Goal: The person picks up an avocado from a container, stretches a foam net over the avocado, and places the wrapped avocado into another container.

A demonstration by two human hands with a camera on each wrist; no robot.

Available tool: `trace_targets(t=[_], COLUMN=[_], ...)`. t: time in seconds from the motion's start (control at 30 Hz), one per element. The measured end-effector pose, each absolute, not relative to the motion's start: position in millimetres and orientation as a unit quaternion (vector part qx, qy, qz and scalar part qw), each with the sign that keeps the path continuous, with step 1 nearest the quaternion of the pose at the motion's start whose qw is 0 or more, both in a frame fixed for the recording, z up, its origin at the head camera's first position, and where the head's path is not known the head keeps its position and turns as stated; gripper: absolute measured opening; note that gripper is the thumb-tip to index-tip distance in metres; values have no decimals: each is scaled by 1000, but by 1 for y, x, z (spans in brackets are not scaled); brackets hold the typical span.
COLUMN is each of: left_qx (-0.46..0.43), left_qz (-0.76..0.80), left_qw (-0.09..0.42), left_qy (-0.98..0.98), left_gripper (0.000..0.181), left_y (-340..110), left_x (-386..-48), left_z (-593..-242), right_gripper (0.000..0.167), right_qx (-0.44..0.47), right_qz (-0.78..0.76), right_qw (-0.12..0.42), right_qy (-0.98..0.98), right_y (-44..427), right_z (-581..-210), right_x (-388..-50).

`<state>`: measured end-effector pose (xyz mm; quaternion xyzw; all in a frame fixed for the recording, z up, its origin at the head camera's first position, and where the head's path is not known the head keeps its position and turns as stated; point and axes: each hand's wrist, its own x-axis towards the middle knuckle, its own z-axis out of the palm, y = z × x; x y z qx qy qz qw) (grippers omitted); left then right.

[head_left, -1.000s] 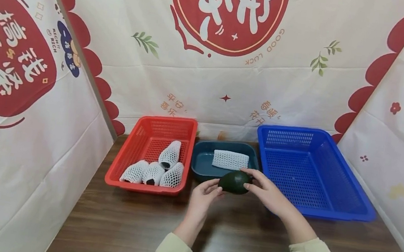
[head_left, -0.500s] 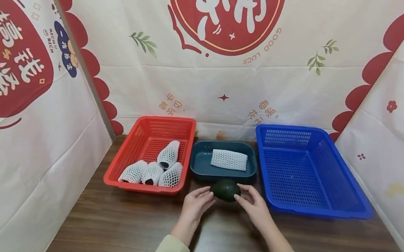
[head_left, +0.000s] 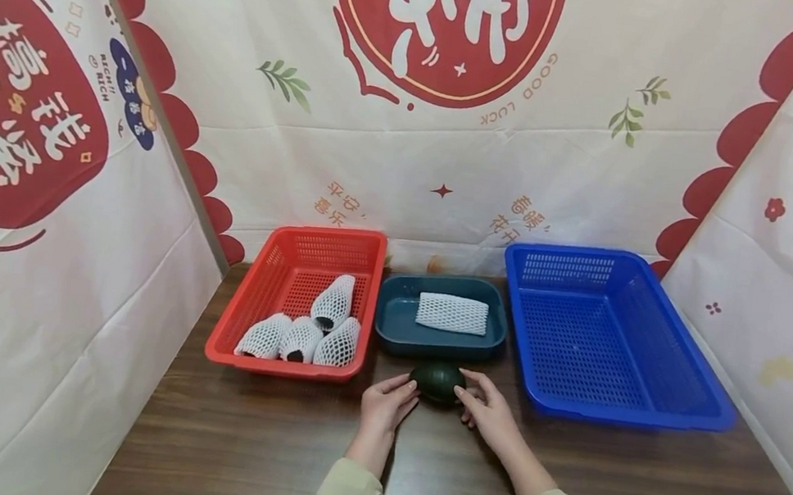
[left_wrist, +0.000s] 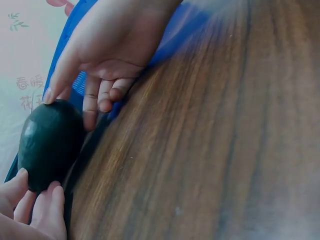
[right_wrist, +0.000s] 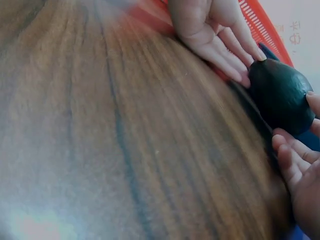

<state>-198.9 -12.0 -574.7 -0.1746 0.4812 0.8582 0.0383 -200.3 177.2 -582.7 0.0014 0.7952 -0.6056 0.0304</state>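
Observation:
A dark green avocado (head_left: 437, 383) lies sideways between my two hands, just in front of the teal tray (head_left: 391, 338). My left hand (head_left: 382, 411) pinches its left end with thumb and fingertips. At the other end, my right hand (head_left: 492, 421) holds it between thumb and fingers. The left wrist view shows the avocado (left_wrist: 51, 145) whole and bare, with a smooth, slightly shiny skin. Inside the tray rests a white foam net sleeve (head_left: 452, 313), lying flat. Whether the avocado touches the table is hard to tell.
To the left stands a red basket (head_left: 217, 341) with several net-sleeved fruits (head_left: 299, 340) in it. A blue basket (head_left: 705, 393) is on the right. The wooden table (head_left: 253, 445) reaches toward me, and printed cloth walls (head_left: 409, 142) enclose the back and sides.
Both hands have brought the avocado down and toward me, from over the tray's front edge to in front of it. The right forearm has swung inward. The baskets have stayed put.

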Motion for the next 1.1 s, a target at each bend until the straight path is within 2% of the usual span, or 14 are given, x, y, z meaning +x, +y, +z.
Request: trace_targets(t=[0.27, 0.7, 1.1], left_qx=[-193, -169, -170], left_qz=[853, 835, 836], left_qw=[58, 37, 51], left_qy=[481, 523, 520], left_gripper=[35, 35, 35], left_y=[-11, -3, -6], left_x=[-209, -214, -214], left_z=[-571, -579, -579], right_gripper=[48, 50, 49], right_qx=[6, 9, -6], right_qz=[-627, -621, -630], right_qw=[24, 15, 30], right_qy=[779, 784, 776], right_y=[176, 173, 171], right_z=[-581, -587, -552], right_x=[-204, -204, -186])
